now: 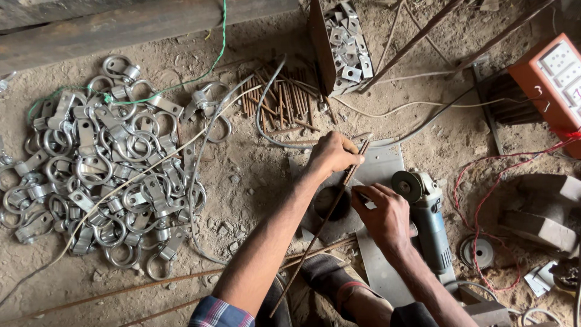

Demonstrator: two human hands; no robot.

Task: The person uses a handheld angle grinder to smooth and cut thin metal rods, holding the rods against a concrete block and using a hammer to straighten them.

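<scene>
Rod lies slanted across the metal plate, uncut; left hand grips its upper end, right hand pinches it lower. Cut pieces lie beyond; grinder rests idle.

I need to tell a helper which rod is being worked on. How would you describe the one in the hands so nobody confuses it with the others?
Start at the grey metal plate on the sandy floor, beside the blue angle grinder. Both hands meet there: the left hand and right hand pinch one long thin rusty rod. It slants across the plate, unlike the short rods piled behind.
</scene>
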